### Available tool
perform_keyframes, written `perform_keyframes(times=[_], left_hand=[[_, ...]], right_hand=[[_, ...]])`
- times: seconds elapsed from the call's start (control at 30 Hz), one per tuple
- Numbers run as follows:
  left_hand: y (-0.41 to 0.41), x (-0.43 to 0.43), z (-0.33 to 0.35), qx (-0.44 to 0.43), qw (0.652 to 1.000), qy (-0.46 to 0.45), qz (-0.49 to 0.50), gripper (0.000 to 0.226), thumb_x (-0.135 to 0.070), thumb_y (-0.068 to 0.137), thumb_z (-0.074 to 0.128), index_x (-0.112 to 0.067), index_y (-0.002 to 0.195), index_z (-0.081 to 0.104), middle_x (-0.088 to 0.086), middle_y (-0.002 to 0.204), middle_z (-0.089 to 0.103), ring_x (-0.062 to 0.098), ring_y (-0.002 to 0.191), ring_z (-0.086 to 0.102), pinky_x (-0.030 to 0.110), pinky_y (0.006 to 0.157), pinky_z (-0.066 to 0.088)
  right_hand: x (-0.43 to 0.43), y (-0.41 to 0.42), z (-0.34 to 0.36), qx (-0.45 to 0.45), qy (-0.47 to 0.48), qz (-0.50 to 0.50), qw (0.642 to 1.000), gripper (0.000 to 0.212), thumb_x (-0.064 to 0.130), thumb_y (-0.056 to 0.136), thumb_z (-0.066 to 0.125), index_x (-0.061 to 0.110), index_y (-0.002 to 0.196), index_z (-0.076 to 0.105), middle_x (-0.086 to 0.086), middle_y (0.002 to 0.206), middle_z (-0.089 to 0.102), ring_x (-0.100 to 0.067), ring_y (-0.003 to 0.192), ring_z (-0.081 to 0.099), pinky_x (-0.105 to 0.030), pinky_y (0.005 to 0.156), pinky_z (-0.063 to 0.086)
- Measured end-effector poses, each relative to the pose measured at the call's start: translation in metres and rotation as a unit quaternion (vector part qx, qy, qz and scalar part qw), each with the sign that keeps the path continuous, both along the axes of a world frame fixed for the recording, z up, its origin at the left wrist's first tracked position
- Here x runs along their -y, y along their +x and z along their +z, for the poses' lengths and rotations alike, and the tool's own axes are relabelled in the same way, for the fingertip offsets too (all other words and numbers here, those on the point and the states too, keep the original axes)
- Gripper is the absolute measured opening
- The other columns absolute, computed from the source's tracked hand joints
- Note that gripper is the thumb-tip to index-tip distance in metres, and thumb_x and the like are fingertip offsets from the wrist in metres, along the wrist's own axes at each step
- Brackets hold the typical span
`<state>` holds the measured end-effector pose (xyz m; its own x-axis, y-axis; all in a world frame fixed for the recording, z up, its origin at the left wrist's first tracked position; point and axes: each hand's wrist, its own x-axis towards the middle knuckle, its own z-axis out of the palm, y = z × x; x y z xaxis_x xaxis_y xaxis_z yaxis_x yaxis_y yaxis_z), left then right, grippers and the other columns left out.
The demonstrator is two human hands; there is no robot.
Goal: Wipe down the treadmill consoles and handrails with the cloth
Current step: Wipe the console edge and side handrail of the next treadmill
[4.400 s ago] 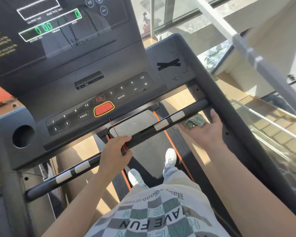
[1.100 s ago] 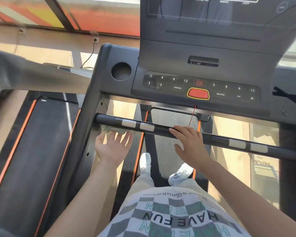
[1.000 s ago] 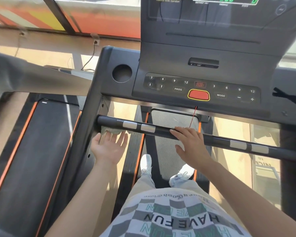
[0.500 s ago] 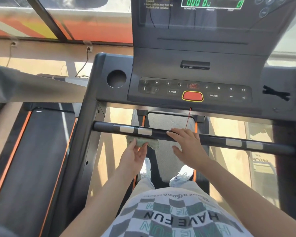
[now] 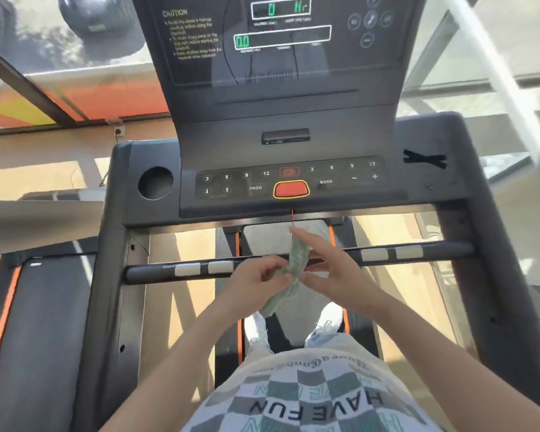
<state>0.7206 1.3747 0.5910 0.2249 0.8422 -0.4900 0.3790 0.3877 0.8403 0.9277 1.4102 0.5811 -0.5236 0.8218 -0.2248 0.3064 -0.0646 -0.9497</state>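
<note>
I stand on a dark treadmill. Its console [image 5: 290, 182] has a button panel and a red stop button, with a display [image 5: 281, 42] above. A black crossbar handrail [image 5: 175, 271] with white grip pads runs across in front of me. A pale green cloth [image 5: 296, 260] hangs crumpled over the middle of the bar, held between both hands. My left hand [image 5: 256, 282] pinches its lower part. My right hand [image 5: 328, 269] holds its upper part, fingers stretched out along it. The cloth's tail [image 5: 270, 305] dangles below the bar.
A round cup holder [image 5: 155, 182] sits left of the panel, and a black taped X [image 5: 424, 159] marks the right side. A red safety cord [image 5: 292, 218] hangs from the console. A second treadmill belt [image 5: 35, 332] lies to my left. Glass panes surround the machine.
My left hand slid the cloth along the bar from its left end to the middle. My right hand left the bar and now grips the cloth too. The view tilted up.
</note>
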Motion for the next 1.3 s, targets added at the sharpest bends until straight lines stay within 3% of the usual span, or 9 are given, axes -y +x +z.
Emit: perform_keyframes(times=[0.2, 0.33, 0.53, 0.8, 0.87, 0.97, 1.1, 1.17, 1.3], left_hand=[[0.050, -0.048, 0.007, -0.051, 0.985, 0.075, -0.146, 0.012, -0.028, 0.092, 0.069, -0.040, 0.093, 0.070, -0.014, 0.078, 0.064, 0.010, 0.069, 0.056, 0.029, 0.064, 0.046], [0.081, -0.076, 0.003, -0.089, 0.974, 0.102, -0.180, 0.011, -0.038, 0.083, 0.074, -0.037, 0.093, 0.071, -0.007, 0.086, 0.069, 0.016, 0.082, 0.063, 0.042, 0.082, 0.055], [0.129, -0.128, 0.002, -0.151, 0.959, 0.148, -0.188, 0.014, -0.035, 0.085, 0.077, -0.031, 0.097, 0.071, -0.004, 0.081, 0.066, 0.006, 0.069, 0.051, 0.030, 0.069, 0.044], [0.230, -0.193, -0.013, -0.196, 0.939, 0.274, -0.068, 0.020, -0.029, 0.086, 0.070, -0.040, 0.103, 0.070, -0.019, 0.091, 0.070, 0.010, 0.090, 0.064, 0.032, 0.078, 0.052], [0.247, -0.205, -0.026, -0.265, 0.908, 0.317, -0.063, 0.025, -0.027, 0.087, 0.068, -0.035, 0.111, 0.069, -0.015, 0.103, 0.069, 0.015, 0.100, 0.063, 0.034, 0.082, 0.050], [0.261, -0.204, -0.045, -0.365, 0.848, 0.379, -0.064, 0.039, -0.018, 0.084, 0.068, -0.025, 0.123, 0.067, -0.005, 0.122, 0.065, 0.023, 0.113, 0.057, 0.038, 0.092, 0.046], [0.273, -0.173, -0.054, -0.344, 0.782, 0.508, -0.109, 0.036, -0.010, 0.088, 0.058, -0.017, 0.122, 0.070, 0.003, 0.131, 0.065, 0.025, 0.122, 0.056, 0.041, 0.100, 0.044], [0.279, -0.159, -0.058, -0.365, 0.785, 0.465, -0.186, 0.044, -0.020, 0.095, 0.048, -0.015, 0.136, 0.063, 0.008, 0.144, 0.059, 0.027, 0.135, 0.051, 0.044, 0.112, 0.039], [0.285, -0.153, -0.064, -0.429, 0.781, 0.372, -0.261, 0.062, -0.037, 0.099, 0.035, -0.011, 0.154, 0.041, 0.015, 0.162, 0.035, 0.030, 0.153, 0.027, 0.047, 0.125, 0.021]], right_hand=[[-0.006, 0.054, 0.004, 0.011, -0.002, -0.117, 0.993, 0.028, 0.004, 0.085, 0.075, 0.024, 0.104, 0.073, 0.007, 0.098, 0.070, -0.018, 0.092, 0.065, -0.041, 0.080, 0.056], [-0.017, 0.103, 0.008, 0.013, 0.003, -0.202, 0.979, 0.022, 0.006, 0.083, 0.078, 0.027, 0.086, 0.071, 0.000, 0.084, 0.068, -0.023, 0.076, 0.063, -0.040, 0.071, 0.055], [-0.046, 0.178, 0.000, 0.059, 0.048, -0.326, 0.942, 0.031, 0.006, 0.079, 0.078, 0.029, 0.098, 0.070, 0.015, 0.095, 0.066, -0.016, 0.081, 0.062, -0.035, 0.078, 0.053], [-0.121, 0.245, -0.010, 0.195, 0.146, -0.437, 0.866, 0.048, 0.007, 0.080, 0.074, 0.017, 0.125, 0.061, -0.005, 0.115, 0.056, -0.018, 0.104, 0.056, -0.026, 0.088, 0.043], [-0.135, 0.247, -0.018, 0.224, 0.135, -0.428, 0.865, 0.060, 0.007, 0.080, 0.072, 0.017, 0.136, 0.053, -0.009, 0.129, 0.049, -0.018, 0.112, 0.049, -0.021, 0.089, 0.037], [-0.138, 0.244, -0.030, 0.357, 0.162, -0.392, 0.832, 0.077, 0.013, 0.074, 0.076, 0.020, 0.144, 0.043, -0.015, 0.145, 0.035, -0.036, 0.125, 0.041, -0.042, 0.098, 0.041], [-0.123, 0.240, -0.045, 0.345, 0.277, -0.324, 0.836, 0.062, 0.009, 0.076, 0.077, 0.015, 0.134, 0.057, -0.014, 0.138, 0.050, -0.034, 0.124, 0.048, -0.051, 0.098, 0.047], [-0.118, 0.242, -0.060, 0.361, 0.299, -0.260, 0.844, 0.049, 0.014, 0.083, 0.075, 0.011, 0.130, 0.063, -0.015, 0.138, 0.058, -0.034, 0.129, 0.051, -0.052, 0.101, 0.048], [-0.112, 0.244, -0.076, 0.448, 0.280, -0.153, 0.835, 0.053, 0.040, 0.104, 0.039, 0.015, 0.150, 0.044, -0.015, 0.158, 0.036, -0.031, 0.150, 0.026, -0.050, 0.120, 0.026]])
